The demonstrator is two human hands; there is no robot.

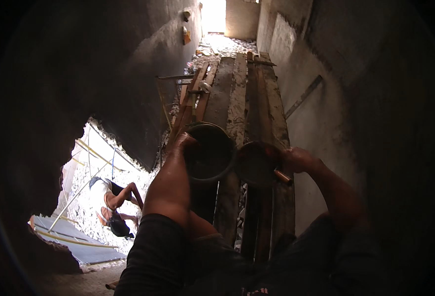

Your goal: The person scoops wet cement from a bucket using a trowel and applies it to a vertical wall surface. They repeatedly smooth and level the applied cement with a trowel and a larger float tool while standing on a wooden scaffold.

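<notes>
My left hand [187, 142] is closed on the left rim of a dark round bucket [211, 176]. Wrapped round the right edge of a shallow dark pan [255, 180] is my right hand [297, 160]. Bucket and pan sit side by side over the planks, their rims close together or touching. Their insides are too dark to make out. A short reddish-brown handle [282, 176] sticks out at the pan's lower right, just below my right hand; the tool it belongs to cannot be made out.
Worn wooden planks [237, 98] run ahead with gaps between them. A tool with a long handle [194, 106] lies on their left. Rough walls [321, 123] flank both sides. Through a broken opening at lower left, another person [111, 202] bends over, beside a grey sheet [74, 241].
</notes>
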